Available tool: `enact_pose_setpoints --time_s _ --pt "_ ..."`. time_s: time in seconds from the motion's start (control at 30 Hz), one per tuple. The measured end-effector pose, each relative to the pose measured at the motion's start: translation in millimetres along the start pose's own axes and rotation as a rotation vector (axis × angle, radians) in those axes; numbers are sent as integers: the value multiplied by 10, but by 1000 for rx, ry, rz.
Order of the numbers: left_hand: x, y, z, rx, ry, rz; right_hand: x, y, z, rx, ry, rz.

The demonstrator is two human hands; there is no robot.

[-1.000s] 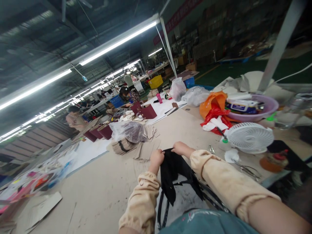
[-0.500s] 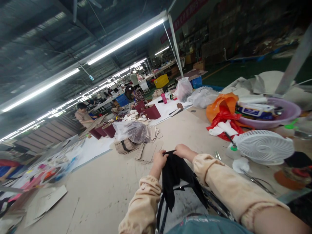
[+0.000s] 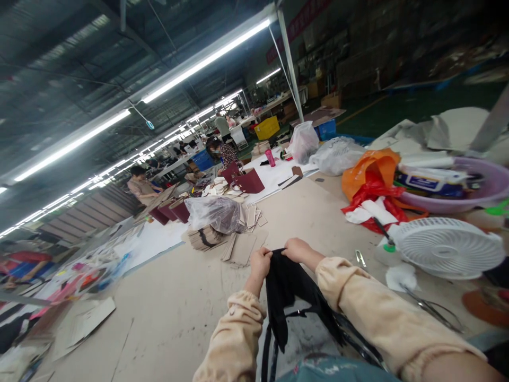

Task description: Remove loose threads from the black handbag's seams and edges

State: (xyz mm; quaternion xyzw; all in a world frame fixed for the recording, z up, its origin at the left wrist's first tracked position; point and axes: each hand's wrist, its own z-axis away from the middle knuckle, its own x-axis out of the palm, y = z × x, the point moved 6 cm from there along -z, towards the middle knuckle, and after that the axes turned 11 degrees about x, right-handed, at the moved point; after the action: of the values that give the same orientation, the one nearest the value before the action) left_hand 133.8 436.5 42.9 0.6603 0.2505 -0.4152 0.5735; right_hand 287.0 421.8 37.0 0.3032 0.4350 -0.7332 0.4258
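My left hand [image 3: 260, 263] pinches the upper left corner of a piece of black cloth [image 3: 284, 286]. A short way along the same edge, my right hand [image 3: 298, 250] grips it, also with closed fingers. The cloth hangs down from both hands, its lower part split into two dark flaps. Below it lies a grey-white piece with black edging or straps [image 3: 310, 334], close to my body; what it is exactly I cannot make out. Beige sleeve covers run up both forearms.
On the table [image 3: 167, 313] ahead lie stacked cardboard pieces [image 3: 207, 239] under a plastic bag [image 3: 214, 214]. To the right are a white fan [image 3: 449, 246], scissors [image 3: 433, 307], a metal clip [image 3: 360, 258] and a purple basin [image 3: 477, 196]. Maroon bags [image 3: 250, 181] and co-workers [image 3: 141, 185] are farther off.
Both hands keep hold of the cloth's top edge at nearly the same spot. The cloth's lower flaps have shifted slightly, and the view has turned a little.
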Motion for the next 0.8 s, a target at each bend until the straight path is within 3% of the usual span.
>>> enact_pose_setpoints --time_s 0.27,0.57,0.8 --pt "-48 -132 133 -71 -15 89 40 17 -84 -3 -5 -11" --pt "-92 -47 43 -85 9 -91 -1 -11 -17 9 17 4" --pt "-72 -9 4 -94 -37 -229 -24 0 -10 8 25 -10"
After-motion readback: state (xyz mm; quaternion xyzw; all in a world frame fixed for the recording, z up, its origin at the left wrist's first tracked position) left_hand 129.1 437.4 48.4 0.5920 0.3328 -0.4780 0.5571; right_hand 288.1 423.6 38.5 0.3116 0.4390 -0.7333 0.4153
